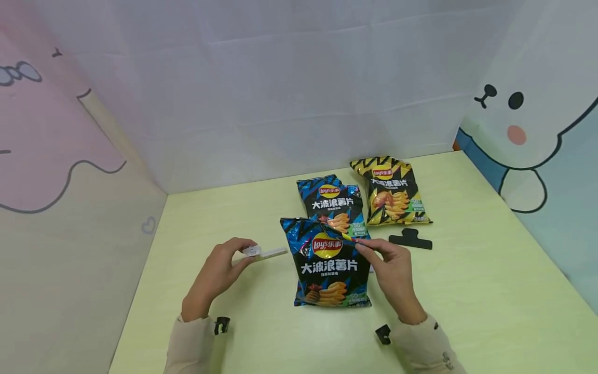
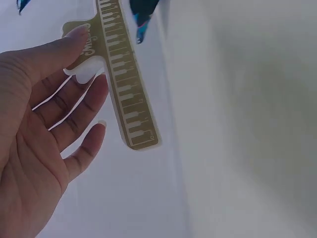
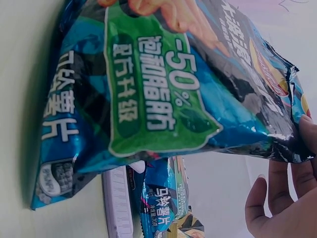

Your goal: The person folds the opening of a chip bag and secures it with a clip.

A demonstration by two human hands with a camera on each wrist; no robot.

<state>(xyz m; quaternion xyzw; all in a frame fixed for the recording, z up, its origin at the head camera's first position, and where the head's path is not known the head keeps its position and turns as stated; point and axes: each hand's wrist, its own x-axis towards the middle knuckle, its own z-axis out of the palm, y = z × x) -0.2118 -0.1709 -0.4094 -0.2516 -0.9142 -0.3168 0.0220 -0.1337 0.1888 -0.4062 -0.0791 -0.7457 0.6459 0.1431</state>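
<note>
My left hand [image 1: 227, 262] pinches the tab of a flat T-shaped clip [image 2: 130, 94] between thumb and fingers. Gold with white piano keys, its long bar points toward the chip bag in the head view. My right hand [image 1: 391, 270] grips the top right corner of a blue and black Lay's chip bag [image 1: 329, 283], which stands upright at the middle. In the right wrist view the bag's lower corner [image 3: 54, 144] comes close to the tabletop, and my thumb [image 3: 308, 133] presses on the bag's top edge.
Another blue chip bag [image 1: 334, 204] lies just behind, partly covered. A yellow and black chip bag [image 1: 394, 195] lies at the back right, with a black clip [image 1: 410, 240] in front of it. A pale key-patterned clip [image 3: 118, 203] shows beneath the held bag. Curtained walls [image 1: 280, 104] enclose the table.
</note>
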